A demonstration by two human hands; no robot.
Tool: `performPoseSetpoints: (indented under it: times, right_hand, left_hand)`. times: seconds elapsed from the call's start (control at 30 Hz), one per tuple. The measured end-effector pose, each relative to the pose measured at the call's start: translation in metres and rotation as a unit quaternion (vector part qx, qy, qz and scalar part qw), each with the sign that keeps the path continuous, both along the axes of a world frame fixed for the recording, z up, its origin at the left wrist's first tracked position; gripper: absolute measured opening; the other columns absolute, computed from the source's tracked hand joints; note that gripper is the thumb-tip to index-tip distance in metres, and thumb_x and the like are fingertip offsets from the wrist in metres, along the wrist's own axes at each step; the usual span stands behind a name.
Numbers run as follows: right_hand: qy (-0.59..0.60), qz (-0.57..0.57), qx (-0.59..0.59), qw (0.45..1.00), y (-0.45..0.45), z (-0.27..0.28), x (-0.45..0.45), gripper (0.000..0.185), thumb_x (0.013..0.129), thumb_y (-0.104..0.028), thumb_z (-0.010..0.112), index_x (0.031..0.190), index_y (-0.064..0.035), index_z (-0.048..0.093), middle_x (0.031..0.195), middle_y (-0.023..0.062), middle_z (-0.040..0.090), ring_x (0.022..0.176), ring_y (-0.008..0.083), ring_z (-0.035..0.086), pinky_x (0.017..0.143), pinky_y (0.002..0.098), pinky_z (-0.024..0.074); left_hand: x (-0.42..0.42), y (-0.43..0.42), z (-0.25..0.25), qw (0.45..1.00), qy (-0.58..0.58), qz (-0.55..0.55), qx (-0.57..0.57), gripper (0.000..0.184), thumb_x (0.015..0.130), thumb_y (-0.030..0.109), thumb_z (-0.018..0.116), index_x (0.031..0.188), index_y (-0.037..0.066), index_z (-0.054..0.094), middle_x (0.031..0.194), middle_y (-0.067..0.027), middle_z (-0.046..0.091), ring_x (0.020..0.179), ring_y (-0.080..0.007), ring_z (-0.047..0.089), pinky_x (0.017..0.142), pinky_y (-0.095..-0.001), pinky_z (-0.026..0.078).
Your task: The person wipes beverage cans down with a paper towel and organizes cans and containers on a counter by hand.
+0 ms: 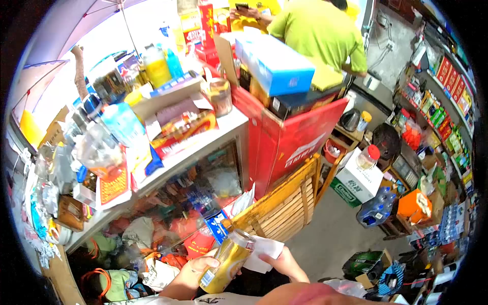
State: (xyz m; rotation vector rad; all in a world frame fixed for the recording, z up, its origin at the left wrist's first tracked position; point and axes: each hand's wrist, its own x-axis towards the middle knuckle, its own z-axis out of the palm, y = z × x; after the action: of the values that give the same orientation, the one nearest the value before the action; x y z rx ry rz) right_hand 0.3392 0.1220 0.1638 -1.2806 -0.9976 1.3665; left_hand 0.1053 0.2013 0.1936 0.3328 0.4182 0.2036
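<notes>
A gold can (227,262) stands tilted near the bottom middle, close to my body. My left hand (199,269) is wrapped round its lower left side, with the thumb on the front. To the right, my right hand (286,263) pinches a white sheet of paper or tissue (265,252), which lies against the can's right side. A blue and white packet (217,226) is just behind the can. The far fingers of both hands are partly hidden.
A glass counter (203,147) with boxes and bottles runs along the left. Behind the hands are a wooden folding chair (279,206) and a red box (290,140). A person in a green shirt (320,33) is at the back. Stocked shelves (442,109) line the right.
</notes>
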Motion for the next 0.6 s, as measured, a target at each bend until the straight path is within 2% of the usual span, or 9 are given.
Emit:
performPoseSetpoints:
  times: [0.1,0.2,0.23,0.27,0.33,0.43,0.5,0.57,0.6]
  right_hand:
    - [-0.007,-0.034,-0.030,0.999,0.005,0.069,-0.002,0.030,0.077,-0.009,0.064,0.103,0.0019,0.056,0.093,0.0042,0.061,0.084,0.0109,0.055,0.074,0.0257,0.0449]
    - [-0.044,-0.046,0.041,0.997,0.008,0.129,-0.007,0.029,0.076,-0.009,0.064,0.102,0.0031,0.057,0.090,0.0037,0.061,0.082,0.0108,0.055,0.073,0.0258,0.0452]
    - [-0.013,-0.040,0.064,0.997,0.011,0.143,-0.009,0.028,0.077,-0.008,0.063,0.102,0.0041,0.056,0.090,0.0045,0.062,0.082,0.0110,0.055,0.073,0.0256,0.0453]
    - [-0.009,-0.045,0.066,0.997,0.012,0.154,-0.013,0.028,0.077,-0.008,0.062,0.102,0.0048,0.056,0.091,0.0050,0.062,0.083,0.0110,0.055,0.073,0.0257,0.0452]
    - [-0.013,-0.060,0.085,0.995,0.018,0.169,-0.022,0.027,0.079,-0.007,0.060,0.102,0.0061,0.056,0.092,0.0062,0.061,0.083,0.0110,0.055,0.074,0.0258,0.0451]
    - [-0.020,-0.126,0.112,0.986,0.029,0.191,-0.045,0.019,0.080,-0.007,0.059,0.095,0.0041,0.057,0.086,0.0043,0.060,0.077,0.0106,0.054,0.069,0.0245,0.0446]
    - [-0.004,-0.134,0.111,0.985,0.034,0.193,-0.057,0.008,0.081,-0.006,0.056,0.087,0.0000,0.057,0.081,0.0029,0.059,0.072,0.0088,0.053,0.065,0.0237,0.0432]
    - [0.007,-0.135,0.162,0.978,0.041,0.193,-0.071,0.007,0.082,-0.006,0.054,0.086,-0.0007,0.057,0.077,0.0020,0.057,0.070,0.0084,0.052,0.063,0.0238,0.0421]
    - [0.004,-0.124,0.135,0.983,0.040,0.193,-0.075,0.006,0.081,-0.005,0.053,0.084,-0.0009,0.056,0.077,0.0029,0.057,0.070,0.0096,0.053,0.062,0.0233,0.0415]
  left_hand:
    - [0.007,0.002,0.076,1.000,-0.025,0.013,0.007,0.070,0.068,0.025,0.062,0.126,0.001,0.032,0.106,-0.0209,0.051,0.096,-0.0336,0.055,0.079,-0.0423,0.049]
    - [0.008,0.003,0.146,0.998,-0.008,0.029,0.059,0.069,0.068,0.026,0.063,0.126,0.001,0.033,0.106,-0.0206,0.052,0.095,-0.0332,0.055,0.078,-0.0416,0.049]
    - [0.007,0.005,0.164,0.996,0.005,0.028,0.088,0.069,0.068,0.027,0.063,0.125,0.001,0.034,0.105,-0.0203,0.052,0.095,-0.0329,0.056,0.077,-0.0410,0.050]
    - [0.003,0.002,0.168,0.996,0.006,0.035,0.082,0.069,0.068,0.027,0.063,0.125,0.001,0.034,0.105,-0.0203,0.052,0.095,-0.0329,0.056,0.077,-0.0410,0.050]
    - [-0.004,0.007,0.161,0.982,-0.043,0.068,0.173,0.074,0.066,0.036,0.063,0.125,-0.001,0.035,0.103,-0.0214,0.054,0.092,-0.0310,0.057,0.077,-0.0390,0.049]
    - [-0.026,0.013,0.173,0.975,-0.095,0.094,0.177,0.073,0.067,0.033,0.062,0.125,-0.001,0.035,0.104,-0.0210,0.053,0.094,-0.0317,0.057,0.077,-0.0410,0.049]
    - [-0.055,0.017,0.165,0.976,-0.114,0.113,0.147,0.077,0.066,0.031,0.062,0.128,-0.002,0.030,0.112,-0.0199,0.049,0.095,-0.0312,0.056,0.077,-0.0427,0.049]
    - [-0.082,0.022,0.166,0.966,-0.189,0.159,0.074,0.081,0.065,0.030,0.062,0.130,-0.002,0.025,0.120,-0.0183,0.044,0.095,-0.0298,0.056,0.078,-0.0430,0.049]
    - [-0.091,0.021,0.179,0.952,-0.177,0.225,0.108,0.084,0.065,0.030,0.061,0.132,-0.002,0.021,0.125,-0.0172,0.040,0.095,-0.0284,0.055,0.079,-0.0432,0.048]
